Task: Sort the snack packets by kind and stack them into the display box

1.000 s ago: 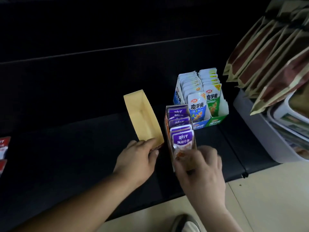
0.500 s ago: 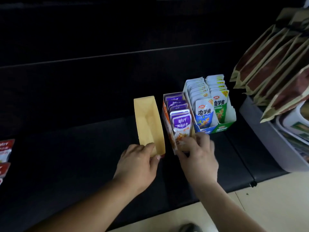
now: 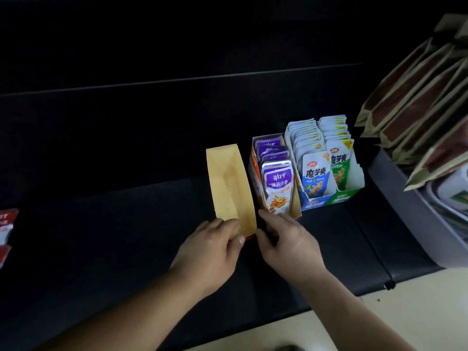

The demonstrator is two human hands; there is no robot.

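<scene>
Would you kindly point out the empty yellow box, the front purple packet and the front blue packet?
empty yellow box (image 3: 229, 186): head view, its inner floor.
front purple packet (image 3: 278, 181): head view, its purple upper panel.
front blue packet (image 3: 315, 173): head view, its printed lettering.

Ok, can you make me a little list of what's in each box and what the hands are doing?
empty box: tan inside, nothing in it
orange box: purple packets, standing in a row
blue-green box: blue packets and green packets, side by side
left hand: grips the empty box's near end
right hand: between empty and orange boxes; grip unclear
</scene>
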